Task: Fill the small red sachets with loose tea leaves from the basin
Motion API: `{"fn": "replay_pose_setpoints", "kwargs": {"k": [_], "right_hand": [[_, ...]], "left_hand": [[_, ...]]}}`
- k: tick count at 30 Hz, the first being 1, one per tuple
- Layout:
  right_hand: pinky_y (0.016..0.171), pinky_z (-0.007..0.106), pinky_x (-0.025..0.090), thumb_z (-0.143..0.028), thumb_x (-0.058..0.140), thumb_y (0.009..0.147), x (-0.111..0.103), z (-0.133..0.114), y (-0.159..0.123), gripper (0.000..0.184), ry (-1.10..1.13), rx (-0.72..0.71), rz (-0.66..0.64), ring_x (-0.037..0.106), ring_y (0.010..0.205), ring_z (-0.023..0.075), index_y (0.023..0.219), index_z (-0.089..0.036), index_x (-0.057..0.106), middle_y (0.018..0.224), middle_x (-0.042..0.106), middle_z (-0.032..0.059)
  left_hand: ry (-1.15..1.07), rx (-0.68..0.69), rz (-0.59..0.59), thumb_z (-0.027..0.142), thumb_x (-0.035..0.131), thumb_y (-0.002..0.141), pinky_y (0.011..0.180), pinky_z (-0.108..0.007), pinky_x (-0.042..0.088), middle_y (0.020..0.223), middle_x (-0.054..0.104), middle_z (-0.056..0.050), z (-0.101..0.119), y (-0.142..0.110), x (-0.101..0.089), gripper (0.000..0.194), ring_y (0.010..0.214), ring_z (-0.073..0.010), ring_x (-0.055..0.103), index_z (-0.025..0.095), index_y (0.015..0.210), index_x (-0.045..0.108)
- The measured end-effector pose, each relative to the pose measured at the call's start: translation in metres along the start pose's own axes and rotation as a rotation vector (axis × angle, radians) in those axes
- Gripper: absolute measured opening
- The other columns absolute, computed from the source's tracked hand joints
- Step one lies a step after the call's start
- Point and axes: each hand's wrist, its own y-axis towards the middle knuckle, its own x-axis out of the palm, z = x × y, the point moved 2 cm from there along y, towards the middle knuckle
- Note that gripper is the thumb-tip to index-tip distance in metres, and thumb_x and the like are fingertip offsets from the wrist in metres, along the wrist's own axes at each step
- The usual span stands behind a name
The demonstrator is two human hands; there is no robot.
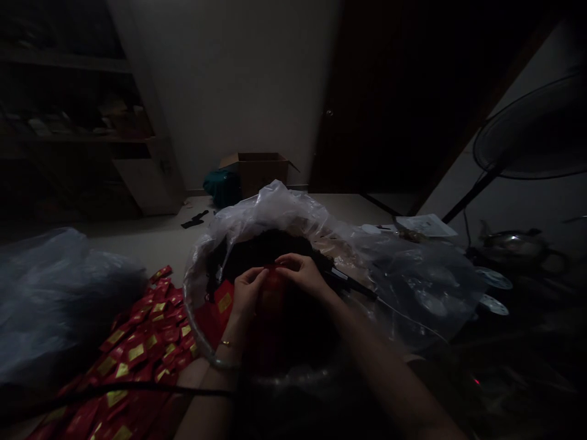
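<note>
Red packet (273,282), one: at the mouth of the tub (197,339), top edge pinched by my left grip (249,286) and right grip (301,273). Step, seemingly: working that edge; next calls for steady fingertips. Packet heap (149,333): left of tub.

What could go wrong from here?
The red packet, pinched at its top by the left hand and right hand, might slip into the plastic-lined container below.
The black tool lies close to the right forearm, so a sideways move could knock it.
Dim light may hide a mistake at the fingertips.
</note>
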Motion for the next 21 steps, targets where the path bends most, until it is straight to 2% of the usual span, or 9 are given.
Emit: {"fn": "replay_pose_setpoints", "kwargs": {"k": [7, 15, 18, 20, 21], "right_hand": [[0.064, 0.026, 0.043, -0.035, 0.07, 0.07, -0.006, -0.003, -0.004, 0.019, -0.215, -0.001, -0.104, 0.057, 0.068, 0.0145, 0.07, -0.016, 0.066, 0.069, 0.064, -0.0009], [0.063, 0.024, 0.041, -0.025, 0.067, 0.076, -0.006, -0.011, -0.008, 0.011, -0.4, -0.049, -0.306, 0.057, 0.069, 0.0137, 0.069, -0.016, 0.067, 0.074, 0.061, 0.0009], [0.065, 0.025, 0.042, -0.022, 0.07, 0.073, -0.007, -0.016, -0.009, 0.007, -0.456, -0.157, -0.203, 0.056, 0.071, 0.0138, 0.075, -0.017, 0.067, 0.078, 0.061, 0.0008], [0.069, 0.026, 0.044, -0.02, 0.072, 0.07, -0.008, -0.019, -0.01, 0.015, -0.43, -0.216, -0.114, 0.057, 0.075, 0.0145, 0.084, -0.018, 0.067, 0.082, 0.062, 0.0008], [0.071, 0.026, 0.044, -0.019, 0.072, 0.07, -0.008, -0.02, -0.01, 0.018, -0.409, -0.223, -0.11, 0.058, 0.077, 0.0148, 0.088, -0.018, 0.067, 0.084, 0.063, 0.0011]], "left_hand": [[-0.078, 0.007, -0.005, 0.039, 0.078, 0.053, 0.052, -0.019, 0.043, 0.06, 0.064, 0.002, 0.006, -0.006, 0.002, 0.029, 0.054, -0.01, 0.055, 0.015, 0.065, 0.067], [0.017, 0.068, -0.092, 0.037, 0.076, 0.056, 0.053, -0.02, 0.043, 0.062, 0.065, 0.001, 0.009, -0.009, 0.005, 0.025, 0.057, -0.0112, 0.056, 0.015, 0.067, 0.069], [0.01, 0.079, -0.061, 0.038, 0.076, 0.056, 0.054, -0.02, 0.044, 0.063, 0.066, 0.0, 0.006, -0.007, 0.004, 0.026, 0.058, -0.0116, 0.056, 0.015, 0.066, 0.069], [0.007, 0.072, -0.04, 0.038, 0.076, 0.056, 0.055, -0.02, 0.044, 0.065, 0.067, 0.0, 0.005, -0.006, 0.004, 0.026, 0.059, -0.0122, 0.057, 0.015, 0.067, 0.07], [0.005, 0.072, -0.032, 0.038, 0.076, 0.056, 0.055, -0.02, 0.044, 0.065, 0.067, 0.0, 0.005, -0.006, 0.003, 0.027, 0.06, -0.0125, 0.057, 0.015, 0.067, 0.07]]}}
